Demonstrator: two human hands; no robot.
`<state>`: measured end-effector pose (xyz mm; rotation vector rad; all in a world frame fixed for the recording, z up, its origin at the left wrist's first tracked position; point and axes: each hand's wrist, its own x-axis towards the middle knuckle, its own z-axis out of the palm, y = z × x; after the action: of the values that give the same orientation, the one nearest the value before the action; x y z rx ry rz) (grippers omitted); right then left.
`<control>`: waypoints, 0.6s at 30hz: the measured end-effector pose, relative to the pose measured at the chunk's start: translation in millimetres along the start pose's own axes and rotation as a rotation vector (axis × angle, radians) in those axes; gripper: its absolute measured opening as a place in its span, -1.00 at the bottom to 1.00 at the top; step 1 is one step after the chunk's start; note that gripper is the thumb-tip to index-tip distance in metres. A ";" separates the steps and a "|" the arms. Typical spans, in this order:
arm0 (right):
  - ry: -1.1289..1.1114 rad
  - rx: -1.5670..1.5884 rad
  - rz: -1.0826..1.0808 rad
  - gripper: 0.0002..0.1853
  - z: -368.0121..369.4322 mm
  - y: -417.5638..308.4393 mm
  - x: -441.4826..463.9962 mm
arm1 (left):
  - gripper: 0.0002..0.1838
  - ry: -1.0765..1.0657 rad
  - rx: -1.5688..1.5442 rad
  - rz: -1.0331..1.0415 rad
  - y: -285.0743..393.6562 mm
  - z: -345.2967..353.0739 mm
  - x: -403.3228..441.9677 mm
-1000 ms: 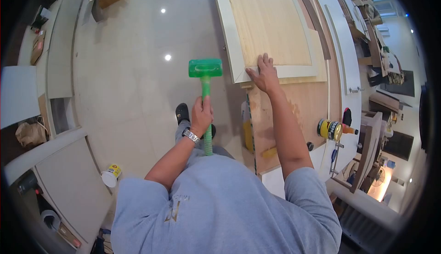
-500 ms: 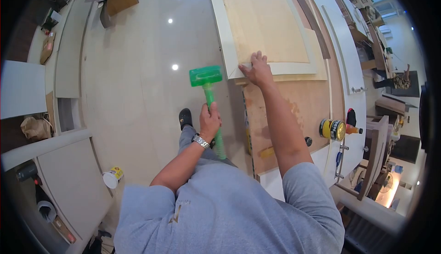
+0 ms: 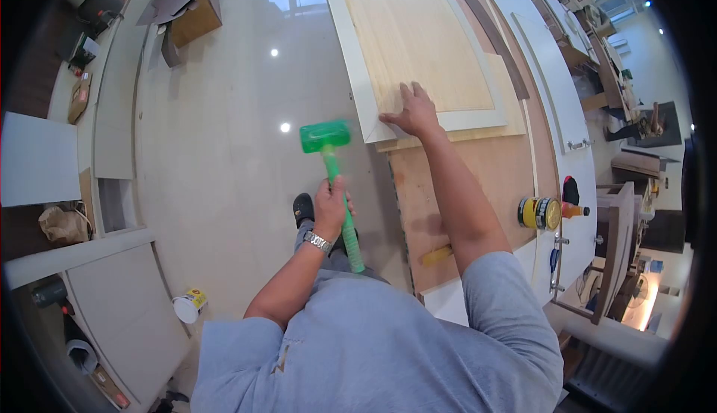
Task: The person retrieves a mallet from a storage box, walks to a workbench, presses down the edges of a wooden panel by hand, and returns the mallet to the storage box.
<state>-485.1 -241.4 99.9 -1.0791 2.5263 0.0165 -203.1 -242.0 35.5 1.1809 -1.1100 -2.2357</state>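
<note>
My left hand (image 3: 331, 205) is wrapped around the handle of a green mallet (image 3: 326, 137), whose head points up and away from me over the floor. Spread across the near corner of a white-framed wooden panel (image 3: 407, 36) are the fingers of my right hand (image 3: 413, 110). Its thumb reaches toward the frame's mitred corner joint. Beneath the panel lie a pale board (image 3: 515, 88) and a brown plywood sheet (image 3: 463, 178). The mallet head is apart from the panel, to its left.
A yellow-and-black tin (image 3: 539, 213) and an orange bottle (image 3: 573, 210) stand on the bench's right side. A white tub (image 3: 190, 305) lies on the floor at left. Cardboard boxes (image 3: 196, 21) sit at the upper left, and cabinet panels (image 3: 127, 308) line the left side.
The mallet has shifted slightly left and down in view. My right hand has moved a little farther onto the panel, its fingers more spread. The whole view has shifted slightly.
</note>
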 end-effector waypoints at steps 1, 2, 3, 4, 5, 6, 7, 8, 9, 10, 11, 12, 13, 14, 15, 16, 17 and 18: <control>0.077 0.000 -0.039 0.10 8.9 6.7 10.9 | -0.67 0.037 -0.019 0.000 3.7 -1.2 3.8; 0.051 -0.015 -0.020 0.12 7.4 5.3 17.3 | -0.67 0.065 -0.045 0.000 3.4 2.7 9.3; 0.019 -0.024 0.004 0.13 6.8 3.1 20.5 | -0.67 0.093 -0.062 -0.007 0.9 8.8 13.9; -0.015 -0.031 0.033 0.15 8.9 1.0 18.9 | -0.66 0.118 -0.076 -0.016 -1.8 10.8 13.6; -0.032 -0.024 0.037 0.15 10.8 0.5 18.6 | -0.67 0.065 -0.007 -0.036 -1.1 11.0 11.4; -0.038 -0.021 0.039 0.15 7.8 0.6 21.3 | -0.67 0.007 0.057 -0.045 1.6 13.7 11.8; -0.050 -0.019 0.042 0.15 6.6 2.1 21.0 | -0.67 -0.049 0.120 -0.060 3.0 16.0 10.8; -0.049 -0.021 0.044 0.15 6.0 2.2 18.6 | -0.67 -0.038 0.112 -0.044 4.4 14.7 11.4; -0.045 -0.021 0.045 0.15 5.1 1.1 18.1 | -0.67 -0.028 0.106 -0.024 8.1 11.0 14.6; -0.043 -0.018 0.046 0.14 4.6 0.3 17.3 | -0.67 -0.016 0.102 -0.006 10.4 8.8 16.5; -0.043 -0.014 0.045 0.14 4.7 1.1 18.1 | -0.67 -0.009 0.077 -0.011 10.2 10.6 18.9; -0.043 -0.008 0.044 0.14 5.4 1.4 18.5 | -0.67 -0.002 0.053 -0.016 9.4 13.6 21.2; -0.043 -0.003 0.043 0.13 5.4 1.8 19.2 | -0.67 0.005 0.028 -0.020 9.5 15.4 23.8; -0.036 -0.002 0.044 0.13 3.8 1.6 20.9 | -0.67 -0.022 0.089 -0.011 14.7 14.1 27.9; -0.031 -0.001 0.045 0.13 4.4 1.5 20.3 | -0.67 -0.047 0.151 -0.005 20.3 9.3 31.2; -0.029 0.003 0.049 0.13 6.3 1.9 18.5 | -0.67 -0.074 0.216 -0.001 24.0 6.4 33.0; -0.028 0.007 0.050 0.13 5.2 0.8 17.1 | -0.67 -0.028 0.142 0.003 26.3 10.1 34.9; -0.026 0.009 0.051 0.13 4.0 -0.5 16.5 | -0.67 0.015 0.067 0.008 27.5 16.6 37.1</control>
<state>-493.7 -252.5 90.4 -1.0039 2.5281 0.0322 -238.9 -274.5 43.4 1.2156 -1.1899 -2.1957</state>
